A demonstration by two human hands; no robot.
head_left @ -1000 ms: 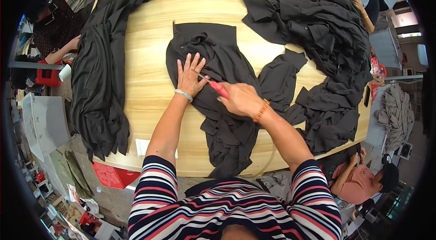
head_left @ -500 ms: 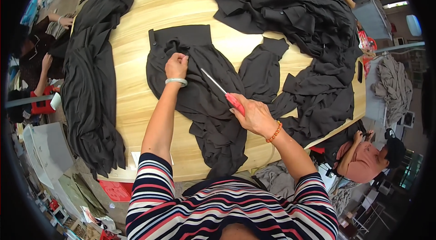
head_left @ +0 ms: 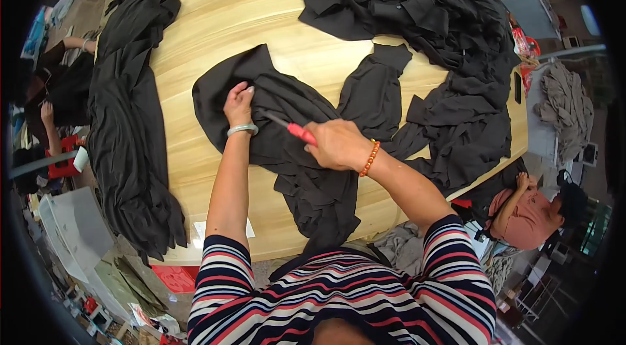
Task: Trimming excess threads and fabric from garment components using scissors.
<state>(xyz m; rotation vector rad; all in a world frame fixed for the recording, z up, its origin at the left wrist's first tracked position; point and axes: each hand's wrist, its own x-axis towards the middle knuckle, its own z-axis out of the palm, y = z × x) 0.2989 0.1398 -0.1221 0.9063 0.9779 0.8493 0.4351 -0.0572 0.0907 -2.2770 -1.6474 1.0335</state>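
A dark garment [head_left: 297, 98] lies in front of me, its upper part folded over and its lower folds bunched toward the table's near edge. My left hand [head_left: 238, 107], with a pale bangle at the wrist, has its fingers closed on the cloth near the fold. A red-handled tool with a thin metal shaft [head_left: 302, 134] is in my right hand [head_left: 340, 144]. Its shaft points left toward my left hand, over the garment, and its tip is hard to make out. Beside the garment, to the right, lies another dark cloth piece [head_left: 373, 94].
Long dark garments [head_left: 124, 130] line the left side of the pale wooden table [head_left: 208, 25]. A large dark pile [head_left: 417, 2] covers the far right and runs down the right side. A phone [head_left: 518, 87] is at the right edge. People [head_left: 527, 216] work on both sides.
The garment's band with buttons has turned over out of sight, leaving a plain fold. Both hands have shifted left, my left slightly lower, and the tool has moved left with my right hand.
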